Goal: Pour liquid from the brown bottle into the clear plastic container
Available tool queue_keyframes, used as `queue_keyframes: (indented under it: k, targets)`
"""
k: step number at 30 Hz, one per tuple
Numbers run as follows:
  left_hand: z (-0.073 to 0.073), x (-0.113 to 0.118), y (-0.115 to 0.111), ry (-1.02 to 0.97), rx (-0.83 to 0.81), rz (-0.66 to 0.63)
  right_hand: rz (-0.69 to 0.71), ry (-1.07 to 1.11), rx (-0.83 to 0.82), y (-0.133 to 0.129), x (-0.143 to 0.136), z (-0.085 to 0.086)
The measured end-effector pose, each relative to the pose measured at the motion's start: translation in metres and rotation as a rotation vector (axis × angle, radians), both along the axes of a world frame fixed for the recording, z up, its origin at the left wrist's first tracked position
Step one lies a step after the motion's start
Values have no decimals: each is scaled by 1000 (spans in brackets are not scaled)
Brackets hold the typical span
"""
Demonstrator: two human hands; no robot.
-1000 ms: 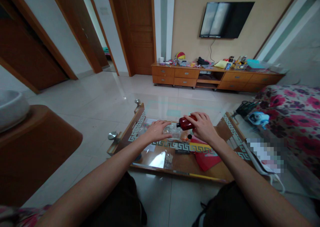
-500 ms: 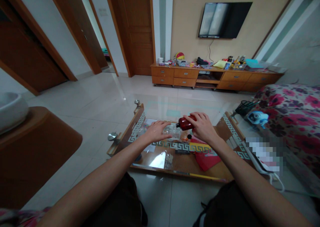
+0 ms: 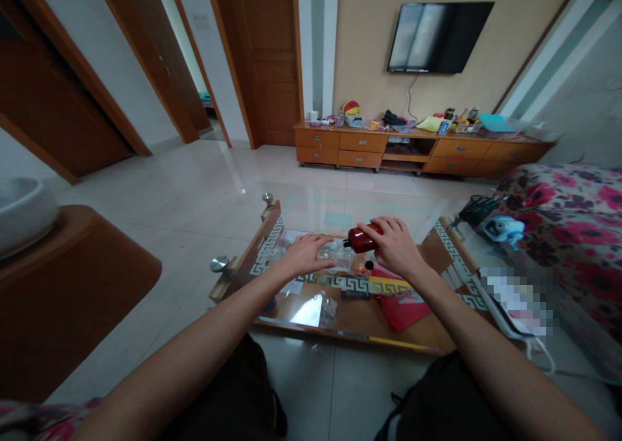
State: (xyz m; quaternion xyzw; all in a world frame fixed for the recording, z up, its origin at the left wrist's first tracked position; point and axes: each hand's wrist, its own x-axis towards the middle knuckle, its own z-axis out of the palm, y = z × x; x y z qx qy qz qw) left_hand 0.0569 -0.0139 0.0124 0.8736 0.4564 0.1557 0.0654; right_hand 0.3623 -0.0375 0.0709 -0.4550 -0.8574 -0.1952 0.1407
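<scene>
A dark red-brown bottle (image 3: 362, 239) with a black neck lies tilted on its side in my right hand (image 3: 394, 250), whose fingers wrap its base end. Its neck points left, above a clear container (image 3: 340, 258). My left hand (image 3: 308, 254) curves around the container's left side, fingers along the far side and thumb along the near side. The container's exact kind is hard to make out. A small black cap (image 3: 369, 266) shows just below the bottle. Both hands are over the glass-topped coffee table (image 3: 350, 318).
Through the table's glass show red papers (image 3: 401, 308) and a white sheet (image 3: 307, 310). On the right are a blue-and-white toy-like object (image 3: 504, 229) and a flowered sofa cover (image 3: 573, 201). A wooden TV cabinet (image 3: 359, 144) stands at the far wall. A wooden stand (image 3: 92, 266) is at left.
The view has shifted very slightly. Both hands and the tilted bottle keep nearly the same position.
</scene>
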Motion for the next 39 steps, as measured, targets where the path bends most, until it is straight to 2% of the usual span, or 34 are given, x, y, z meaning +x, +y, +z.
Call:
queue_keyframes:
  k: [39]
  targets:
    - [-1,-1,1,4,-6,-15,-14,-17,15,-1,-1,-1]
